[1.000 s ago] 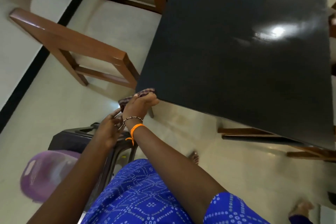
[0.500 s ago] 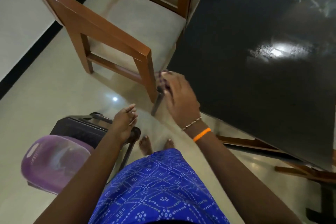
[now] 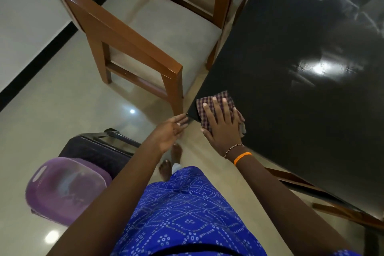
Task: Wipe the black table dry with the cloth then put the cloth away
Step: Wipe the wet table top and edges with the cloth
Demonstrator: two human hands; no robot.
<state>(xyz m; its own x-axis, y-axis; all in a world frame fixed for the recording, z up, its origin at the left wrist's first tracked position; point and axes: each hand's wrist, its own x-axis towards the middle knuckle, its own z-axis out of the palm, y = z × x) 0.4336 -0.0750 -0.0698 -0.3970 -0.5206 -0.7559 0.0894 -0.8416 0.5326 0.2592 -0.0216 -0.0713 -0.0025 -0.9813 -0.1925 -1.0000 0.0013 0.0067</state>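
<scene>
— So, nearest us, what are our hands doing?

— Our right hand [image 3: 223, 124] lies flat, fingers straight and spread, pressing the cloth [image 3: 209, 104] onto the table [image 3: 291, 110] at its near corner. We'd judge that is to drag moisture off. Our left hand [image 3: 170, 131] is open too, empty, fingertips at the corner's edge.

— How does the cloth lie?

— Folded flat, long axis running away from us along the table's left edge. Farther out, wet streaks remain, beside the chair [image 3: 128, 43].
</scene>
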